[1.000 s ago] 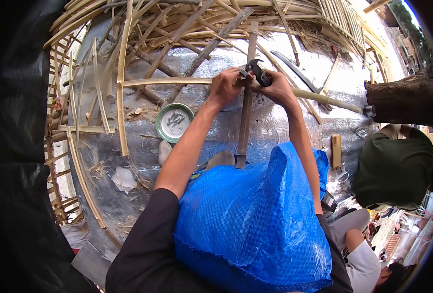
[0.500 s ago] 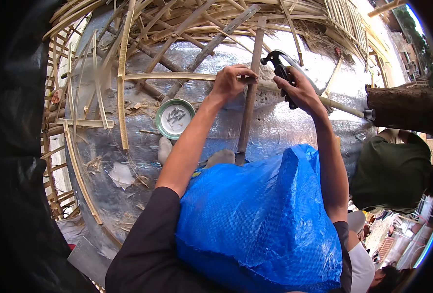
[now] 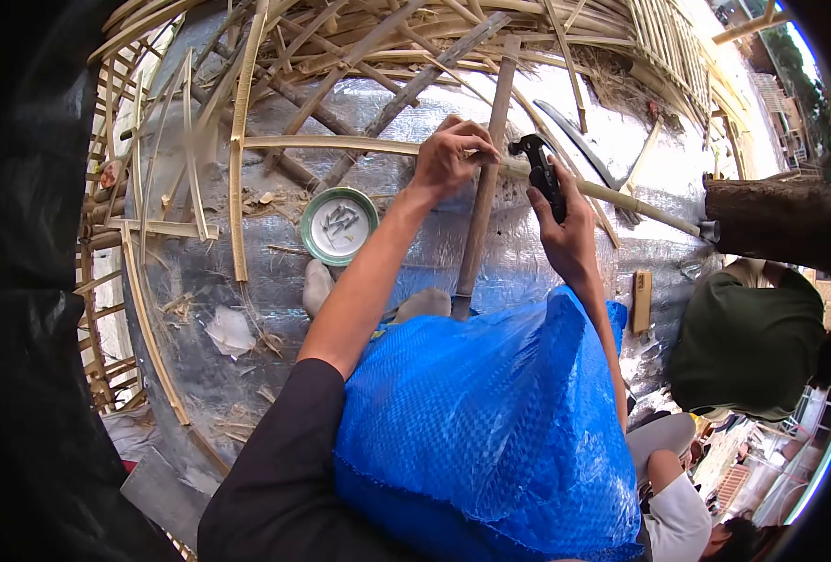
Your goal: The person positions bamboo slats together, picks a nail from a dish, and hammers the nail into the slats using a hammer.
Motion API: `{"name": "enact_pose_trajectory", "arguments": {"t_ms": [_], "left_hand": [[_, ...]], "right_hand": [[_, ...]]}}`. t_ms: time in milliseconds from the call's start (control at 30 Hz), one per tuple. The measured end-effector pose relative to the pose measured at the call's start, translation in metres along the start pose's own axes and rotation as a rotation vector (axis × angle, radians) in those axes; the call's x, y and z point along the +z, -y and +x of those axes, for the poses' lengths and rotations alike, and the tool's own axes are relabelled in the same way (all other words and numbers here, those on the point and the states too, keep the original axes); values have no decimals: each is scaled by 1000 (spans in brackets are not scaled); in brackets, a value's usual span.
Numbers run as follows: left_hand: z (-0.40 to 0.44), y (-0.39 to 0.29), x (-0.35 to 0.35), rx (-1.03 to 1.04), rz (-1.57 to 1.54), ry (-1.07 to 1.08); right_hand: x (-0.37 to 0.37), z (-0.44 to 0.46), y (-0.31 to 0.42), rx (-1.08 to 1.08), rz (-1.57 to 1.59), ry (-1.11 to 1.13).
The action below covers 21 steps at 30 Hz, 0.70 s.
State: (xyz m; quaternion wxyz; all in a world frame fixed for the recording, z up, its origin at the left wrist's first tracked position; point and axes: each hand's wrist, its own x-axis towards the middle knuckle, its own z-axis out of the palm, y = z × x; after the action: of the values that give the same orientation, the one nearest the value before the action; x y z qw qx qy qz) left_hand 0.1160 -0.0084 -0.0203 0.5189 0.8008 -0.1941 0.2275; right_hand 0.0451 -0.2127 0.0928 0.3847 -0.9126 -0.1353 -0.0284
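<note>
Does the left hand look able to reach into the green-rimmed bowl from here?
Probably yes: the bowl sits beside the left forearm, its top uncovered. The left hand is up by a bamboo strip, so it would likely need to draw back.

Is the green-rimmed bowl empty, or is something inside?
Not empty: small grey pieces lie in the bowl; its white bottom shows around them.

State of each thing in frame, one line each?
Hammer: held in right hand, head pointing away from wearer
Left hand: fingers curled, grip contents unclear
Bowl: upright, holding nail-like pieces
Blue sheet: draped over lap, creased
Curved blade: bare, lying down
Bamboo strips: crossing each other
</note>
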Motion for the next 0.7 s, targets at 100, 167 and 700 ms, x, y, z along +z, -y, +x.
{"name": "enact_pose_trajectory", "arguments": {"t_ms": [100,167,700], "left_hand": [[0,3,3,28,12,-38],[0,2,3,2,-31,-28],[1,4,3,15,-11,-24]], "right_hand": [[7,-4,-1,3,24,-5],[12,-5,1,-6,30,13],[25,-10,-4,-83,82,-153]]}}
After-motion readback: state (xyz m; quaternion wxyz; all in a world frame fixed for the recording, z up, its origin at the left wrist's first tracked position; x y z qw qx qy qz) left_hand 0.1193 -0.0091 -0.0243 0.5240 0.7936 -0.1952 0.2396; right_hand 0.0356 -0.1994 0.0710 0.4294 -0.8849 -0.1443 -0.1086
